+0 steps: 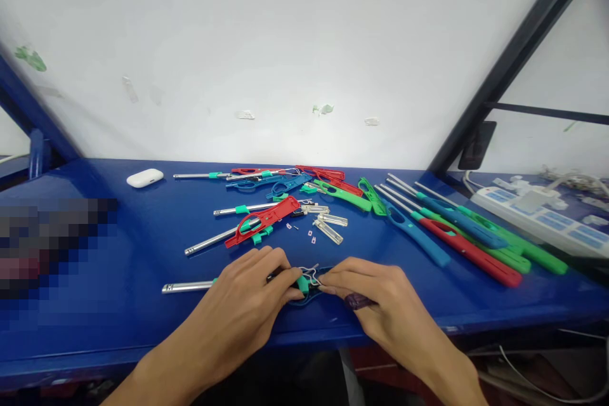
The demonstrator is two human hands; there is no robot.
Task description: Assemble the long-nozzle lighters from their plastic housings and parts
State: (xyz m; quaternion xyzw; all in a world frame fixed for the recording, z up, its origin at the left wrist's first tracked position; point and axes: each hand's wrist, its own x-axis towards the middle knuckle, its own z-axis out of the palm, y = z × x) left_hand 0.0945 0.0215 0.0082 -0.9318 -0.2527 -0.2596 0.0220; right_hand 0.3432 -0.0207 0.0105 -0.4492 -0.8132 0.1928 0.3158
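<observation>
Because its wires (311,274) lie bare, the lighter (303,285) probably needs a gentle touch: light overall, stiff and perhaps slick along the metal tube (188,287), but soft and easily tugged loose at the wired end. The best hold is likely on the green part (302,281), where the body should be firm, leaving the wires free of strain. It lies near the middle of the table's (114,311) front edge, tube pointing toward the left edge, with a blue shell (303,301) about the wired end.

The left hand (252,292) is closed on the body, thumb and fingers pinching by the green part. The right hand (380,292) has its fingertips drawn together at the wires, and a purple piece (359,302) sits under its curled fingers; fingers cover the contact, so whether it grips a wire is hard to say.

The table is smooth, glossy blue. Loose shells (266,221) and clear tanks (328,232) lie beyond the hands, and whole lighters (469,247) fan out toward the right edge, beside a power strip (537,212). A white case (145,178) rests near the back left corner, below a scuffed white wall (285,44).
</observation>
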